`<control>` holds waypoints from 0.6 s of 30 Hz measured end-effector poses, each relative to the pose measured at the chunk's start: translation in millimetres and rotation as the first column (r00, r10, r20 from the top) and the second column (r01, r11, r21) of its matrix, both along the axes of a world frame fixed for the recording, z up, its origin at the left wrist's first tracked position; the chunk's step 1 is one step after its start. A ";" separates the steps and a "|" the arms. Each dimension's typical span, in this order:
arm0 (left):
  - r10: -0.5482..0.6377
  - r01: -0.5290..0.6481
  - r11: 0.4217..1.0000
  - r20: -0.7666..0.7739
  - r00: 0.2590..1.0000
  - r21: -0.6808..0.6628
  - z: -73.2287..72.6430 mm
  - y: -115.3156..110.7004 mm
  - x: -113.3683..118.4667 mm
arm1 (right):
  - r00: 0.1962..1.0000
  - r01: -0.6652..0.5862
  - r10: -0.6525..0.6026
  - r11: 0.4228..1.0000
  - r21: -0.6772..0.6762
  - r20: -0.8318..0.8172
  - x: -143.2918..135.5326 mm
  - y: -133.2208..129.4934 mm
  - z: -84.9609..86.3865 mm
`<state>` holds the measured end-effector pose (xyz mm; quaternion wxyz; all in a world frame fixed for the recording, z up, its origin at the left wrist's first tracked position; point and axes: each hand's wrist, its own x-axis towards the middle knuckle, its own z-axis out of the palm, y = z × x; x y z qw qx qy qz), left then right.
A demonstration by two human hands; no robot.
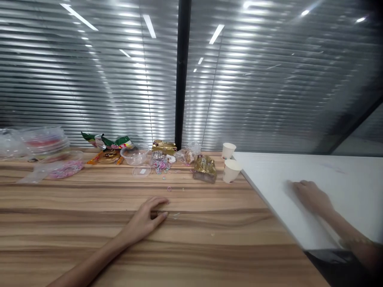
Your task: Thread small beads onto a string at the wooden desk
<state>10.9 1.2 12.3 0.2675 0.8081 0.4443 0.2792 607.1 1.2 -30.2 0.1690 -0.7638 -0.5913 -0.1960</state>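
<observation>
My left hand (146,220) rests palm down on the wooden table (89,239), fingers loosely together, holding nothing. A tiny clear scrap (176,215) lies just past its fingertips. My right hand (311,196), blurred, lies flat on the white table (344,175) to the right, also with nothing in it. Farther back sit a gold foil packet (205,168), a heap of small coloured rings (160,164) and a clear plastic bowl (134,155).
Two white paper cups (230,170) stand near the white table's corner. Snack bags (113,142), clear bags and stacked plastic lids (44,141) line the back left. A glass wall with blinds and a black post (181,71) closes the far side.
</observation>
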 end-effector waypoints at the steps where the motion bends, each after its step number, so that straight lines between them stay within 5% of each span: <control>1: -0.006 0.007 1.000 0.010 1.000 -0.007 -0.9 0.7 0.1 | 0.998 -0.047 0.049 0.998 -0.052 0.033 -14.3 -6.5 2.0; 4: -0.007 0.007 1.000 0.023 1.000 -0.015 -5.4 2.9 -0.8 | 0.972 -0.230 0.230 0.973 -0.023 0.049 -67.9 -27.4 7.5; 10: 0.022 -0.023 0.999 0.053 0.998 0.023 -2.6 0.8 -0.7 | 0.764 -0.616 0.624 0.781 0.105 -0.163 -213.3 -59.9 30.9; 14: 0.147 -0.150 0.986 0.046 0.988 0.066 1.9 0.5 -3.7 | 0.599 -0.698 0.697 0.696 0.169 -0.393 -308.5 -66.6 54.0; 18: 0.129 -0.131 0.981 0.026 0.991 0.143 -4.1 3.6 -7.0 | 0.430 -0.729 0.677 0.651 0.214 -0.597 -376.2 -53.9 55.7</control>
